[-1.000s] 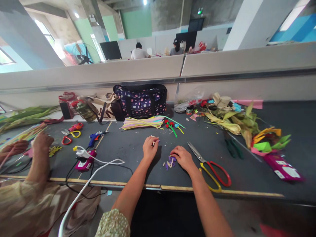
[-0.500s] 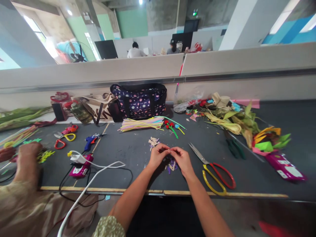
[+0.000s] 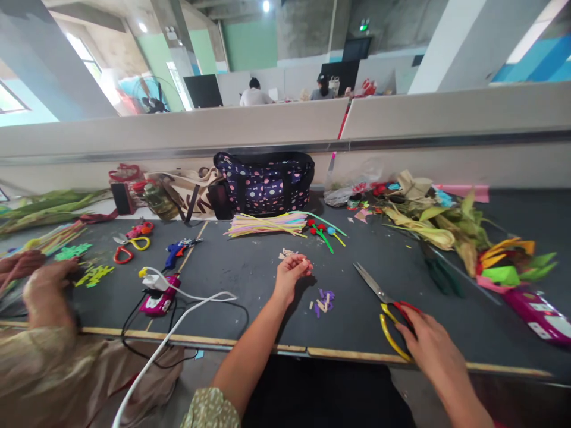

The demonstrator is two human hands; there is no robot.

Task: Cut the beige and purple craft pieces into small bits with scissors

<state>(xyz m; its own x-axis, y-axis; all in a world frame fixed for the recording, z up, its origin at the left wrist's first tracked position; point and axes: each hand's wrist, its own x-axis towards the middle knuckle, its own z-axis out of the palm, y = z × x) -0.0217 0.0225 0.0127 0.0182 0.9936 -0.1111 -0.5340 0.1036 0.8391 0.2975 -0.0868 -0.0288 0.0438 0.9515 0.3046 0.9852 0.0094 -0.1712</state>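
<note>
My left hand [image 3: 291,276] is closed in a pinch above the dark tabletop, with a small cream piece [image 3: 304,260] at its fingertips. Behind it lie cream scraps [image 3: 285,254], partly covered by the hand. Small purple and cream pieces [image 3: 325,302] form a loose pile to its right. At the right, my right hand [image 3: 430,339] grips the handles of large scissors [image 3: 372,281], one red and one yellow. The scissors still lie on the table, blades slightly apart and pointing away to the left. My fingers cover most of the red handle.
Behind my left hand lie a pastel pipe-cleaner bundle [image 3: 267,224] and a patterned bag [image 3: 267,184]. A white cable [image 3: 187,300] and glue gun [image 3: 176,254] sit left. Dried husks [image 3: 459,238] lie right. A co-worker's hands [image 3: 49,285] work at far left.
My hands have parted. The right hand has moved right and down onto the scissors' handles; the left stays raised with its pinch. The whole view has shifted slightly.
</note>
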